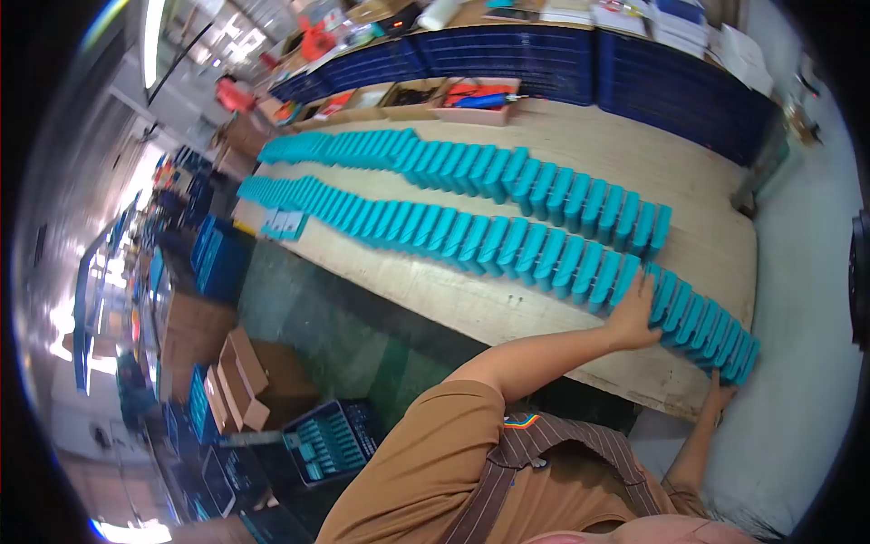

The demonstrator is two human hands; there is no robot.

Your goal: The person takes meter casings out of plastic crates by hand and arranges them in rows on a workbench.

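Two long curving rows of teal box-like plastic pieces stand on edge on the table: a far row (471, 168) and a near row (435, 231). At the near row's right end, my left hand (634, 317) reaches in, its fingers wrapped over the pieces there. My right hand (720, 392) is at the last pieces of the same row, fingers against their lower end. Between my two hands lies a tight group of teal pieces (698, 322), slightly offset from the rest of the row. Part of my right hand's fingers is hidden.
Dark blue crates (507, 65) line the table's back, with small open boxes (412, 98) and a blue-handled tool (480, 101) before them. A pale wall (807, 272) borders the right side. Cardboard boxes (263, 381) and a crate of teal pieces (331, 440) stand lower left.
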